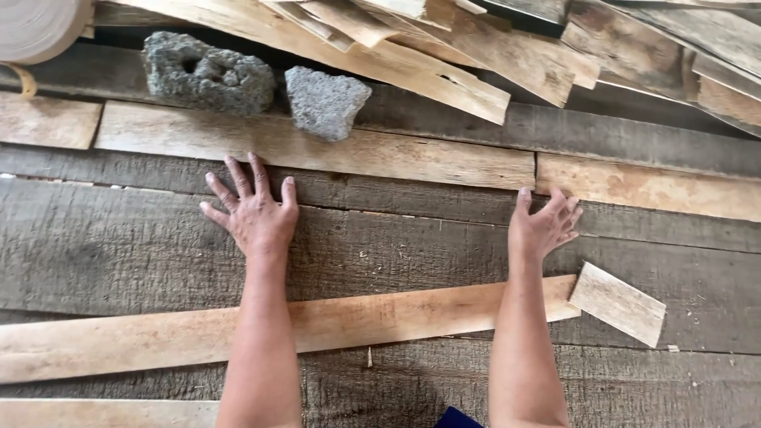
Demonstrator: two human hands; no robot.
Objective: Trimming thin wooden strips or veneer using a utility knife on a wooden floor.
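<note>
Pale wood is what our hands are after: a long thin strip [317,150] lying flat across the dark grey floor planks [119,246], just beyond our fingertips. Our left hand [252,212] is spread flat, fingers splayed, its fingertips at the near edge of that strip; it grasps nothing. Our right hand [544,223] is open too, fingers curled loosely, reaching toward the gap where the strip ends and a second pale strip [650,189] begins. Whether its fingertips actually touch wood we cannot tell from this angle.

We judge this to be the reach before a pick-up or a shift of the strip. Since it lies flush on the planks, the next move calls for getting fingertips under or against an edge at both ends, so the thin piece lifts level without bending.

The strip looks rough-sawn, light tan with darker streaks, with straight edges and a squarely cut right end.

Under our forearms a longer pale batten [158,337] runs across the floor, with a short offcut [618,303] tilted just off its right end. Behind the strip sit two rough grey stones [208,73] [325,101], close together, the smaller one resting partly on the strip. Farther back lies a loose heap of thin boards [476,55], and a pale roll [40,28] shows in the top left corner.
</note>
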